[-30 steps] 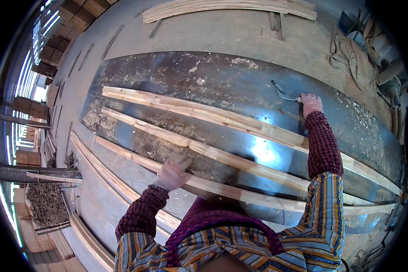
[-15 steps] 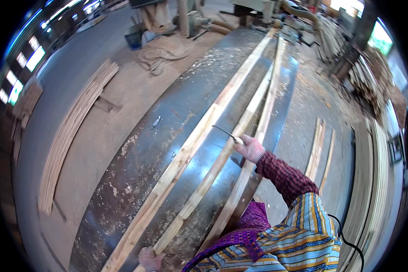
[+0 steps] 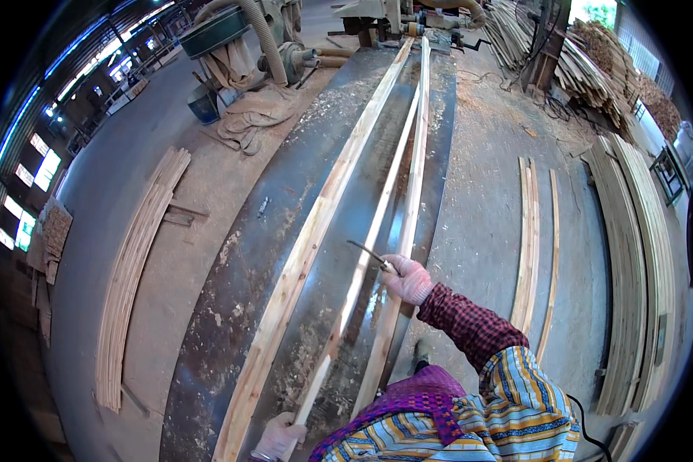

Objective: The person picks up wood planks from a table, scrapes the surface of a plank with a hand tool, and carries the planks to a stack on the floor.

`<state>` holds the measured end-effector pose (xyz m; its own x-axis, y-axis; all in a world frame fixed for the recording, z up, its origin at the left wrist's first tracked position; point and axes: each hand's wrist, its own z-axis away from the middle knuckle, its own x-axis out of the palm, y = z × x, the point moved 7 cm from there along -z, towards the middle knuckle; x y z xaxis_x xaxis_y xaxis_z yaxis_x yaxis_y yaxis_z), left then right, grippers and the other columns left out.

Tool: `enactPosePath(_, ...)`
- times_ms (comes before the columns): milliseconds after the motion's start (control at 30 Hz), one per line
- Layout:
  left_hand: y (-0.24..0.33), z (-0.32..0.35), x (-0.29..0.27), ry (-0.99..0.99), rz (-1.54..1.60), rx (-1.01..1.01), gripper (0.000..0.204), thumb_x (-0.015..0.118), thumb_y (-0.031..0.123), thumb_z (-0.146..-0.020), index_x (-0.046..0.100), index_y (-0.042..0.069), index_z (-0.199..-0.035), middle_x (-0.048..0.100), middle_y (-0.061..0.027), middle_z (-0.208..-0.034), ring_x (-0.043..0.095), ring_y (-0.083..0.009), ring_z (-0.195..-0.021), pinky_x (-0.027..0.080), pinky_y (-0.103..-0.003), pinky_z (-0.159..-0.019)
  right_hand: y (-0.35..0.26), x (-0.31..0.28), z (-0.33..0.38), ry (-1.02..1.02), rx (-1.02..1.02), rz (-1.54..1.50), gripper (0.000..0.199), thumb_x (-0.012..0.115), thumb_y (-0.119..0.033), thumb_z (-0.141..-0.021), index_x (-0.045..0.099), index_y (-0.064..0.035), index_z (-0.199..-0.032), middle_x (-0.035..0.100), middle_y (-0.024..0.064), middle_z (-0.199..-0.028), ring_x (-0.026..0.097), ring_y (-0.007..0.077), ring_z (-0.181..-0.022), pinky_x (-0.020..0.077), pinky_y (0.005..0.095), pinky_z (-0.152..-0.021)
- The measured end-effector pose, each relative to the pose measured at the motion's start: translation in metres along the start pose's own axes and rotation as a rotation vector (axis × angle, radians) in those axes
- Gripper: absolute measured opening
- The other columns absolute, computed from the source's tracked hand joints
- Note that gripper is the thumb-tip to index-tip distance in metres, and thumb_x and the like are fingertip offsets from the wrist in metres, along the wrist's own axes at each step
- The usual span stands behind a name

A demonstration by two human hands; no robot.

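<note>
left hand point(image 3: 279, 439), one, in a pale glove: at the near end of the middle strip point(image 3: 359, 271), fingers folded around the wood.
purple apron point(image 3: 420, 389), one, patterned, over a striped top point(image 3: 508, 400).
right hand point(image 3: 406, 279), one, in a pale glove, checked sleeve point(image 3: 470, 322) behind: fist wrapped about the handle of a slim, curved hand tool point(image 3: 368, 252), its dark tip pointing away to the left, above the middle strip.
wood strips, three, pale, lying lengthwise along a dark, flake-spotted table point(image 3: 208, 339): the middle strip, narrow, between the left strip point(image 3: 308, 239), broader, and the right strip point(image 3: 417, 177); middle and right draw close together toward the far end.
floor, right: thin strips point(image 3: 527, 239), then stacked boards point(image 3: 627, 262).
floor, left: a long stack of strips point(image 3: 142, 269).
far: a crumpled cloth point(image 3: 250, 127), a ribbed hose point(image 3: 266, 42), and a machine point(image 3: 377, 15) at the table's far end.
</note>
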<state>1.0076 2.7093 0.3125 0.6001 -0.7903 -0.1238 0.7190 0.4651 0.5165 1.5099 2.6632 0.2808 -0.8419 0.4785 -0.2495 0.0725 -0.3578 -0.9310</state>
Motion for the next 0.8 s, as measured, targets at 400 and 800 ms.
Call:
enactPosePath(400, 0.048, 0.057, 0.064, -0.276, -0.009, 0.129, 0.053, 0.076, 0.026, -0.085, 0.059, -0.002, -0.125, 0.067, -0.0059, -0.097, 0.061, -0.0109, -0.080, 0.053, -0.027, -0.069, -0.007, 0.039, 0.165, -0.041, 0.107, -0.582, 0.051, 0.052, -0.018, -0.105, 0.042, -0.0042, -0.154, 0.060, 0.0009, -0.080, 0.054, 0.0080, -0.059, 0.0463, 0.0235, -0.053)
enactPosePath(800, 0.052, 0.076, 0.082, -0.011, -0.408, 0.372, 0.077, 0.085, 0.043, -0.082, 0.054, 0.004, -0.141, 0.067, -0.0223, -0.126, 0.068, -0.0301, -0.115, 0.053, -0.039, -0.097, -0.009, 0.090, 0.230, -0.037, -0.419, -0.018, 0.046, 0.066, -0.019, -0.102, 0.055, -0.0028, -0.144, 0.072, 0.0111, -0.108, 0.070, 0.0201, -0.101, 0.0578, 0.0343, -0.090)
